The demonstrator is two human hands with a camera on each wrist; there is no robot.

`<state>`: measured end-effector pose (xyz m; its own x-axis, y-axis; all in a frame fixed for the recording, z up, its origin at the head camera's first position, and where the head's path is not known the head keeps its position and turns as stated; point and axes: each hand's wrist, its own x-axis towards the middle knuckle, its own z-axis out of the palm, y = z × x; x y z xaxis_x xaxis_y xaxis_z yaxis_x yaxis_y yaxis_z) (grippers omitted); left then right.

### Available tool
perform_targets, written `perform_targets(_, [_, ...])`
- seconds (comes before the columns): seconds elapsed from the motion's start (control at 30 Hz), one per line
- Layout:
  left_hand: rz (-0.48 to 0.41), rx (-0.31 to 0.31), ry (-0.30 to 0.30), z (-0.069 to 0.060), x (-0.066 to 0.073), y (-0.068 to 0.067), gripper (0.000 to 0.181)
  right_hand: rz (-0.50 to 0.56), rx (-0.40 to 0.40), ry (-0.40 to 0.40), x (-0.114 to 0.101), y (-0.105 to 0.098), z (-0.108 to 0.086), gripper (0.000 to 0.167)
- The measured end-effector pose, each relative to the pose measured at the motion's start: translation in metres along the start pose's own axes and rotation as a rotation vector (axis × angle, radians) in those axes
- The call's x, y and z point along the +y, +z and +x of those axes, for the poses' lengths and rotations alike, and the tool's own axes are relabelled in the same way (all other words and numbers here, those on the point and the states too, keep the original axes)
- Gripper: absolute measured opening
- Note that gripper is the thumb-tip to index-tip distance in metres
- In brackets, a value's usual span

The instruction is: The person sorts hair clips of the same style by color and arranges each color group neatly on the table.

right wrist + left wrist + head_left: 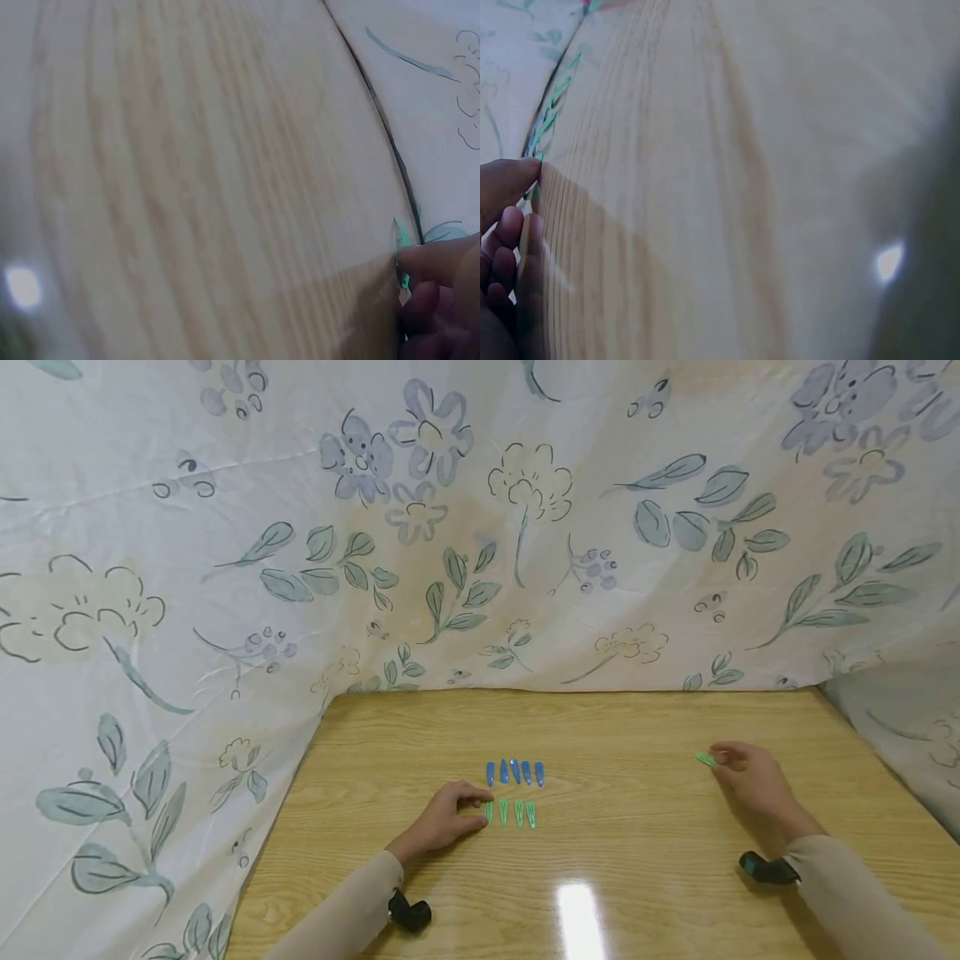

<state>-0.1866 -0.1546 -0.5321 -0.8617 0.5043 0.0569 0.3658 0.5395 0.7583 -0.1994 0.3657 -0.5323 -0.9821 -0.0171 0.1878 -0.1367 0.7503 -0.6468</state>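
Observation:
Several blue snap hair clips [515, 772] lie side by side in a row on the wooden table. Nearer the person runs a row of several green hair clips [519, 812]. At that row's left end, my left hand [447, 817] pinches the leftmost green hair clip [489, 812] between thumb and finger, one at each end. Far to the right, my right hand [753, 777] pinches another green hair clip [705, 759] by one end. In the right wrist view, this green clip [403, 244] shows at the fingertips, partly hidden by them.
The wooden table [622, 735] is bounded at the back and left by a floral cloth [465, 527]. A grey-white cloth [900, 735] hangs at the right edge. Dark wrist devices [409, 912] are worn at both cuffs. Bright light reflects off the table front.

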Motion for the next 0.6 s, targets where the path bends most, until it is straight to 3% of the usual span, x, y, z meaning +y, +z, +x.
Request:
perform_targets(0.23, [0.005, 0.003, 0.0, 0.0, 0.0, 0.0, 0.031, -0.024, -0.039, -0.02, -0.004, 0.002, 0.0, 0.036])
perform_targets(0.6, [-0.004, 0.007, -0.012, 0.0, -0.003, 0.001, 0.031, 0.043, -0.157, -0.071, -0.017, 0.005, -0.002, 0.032])
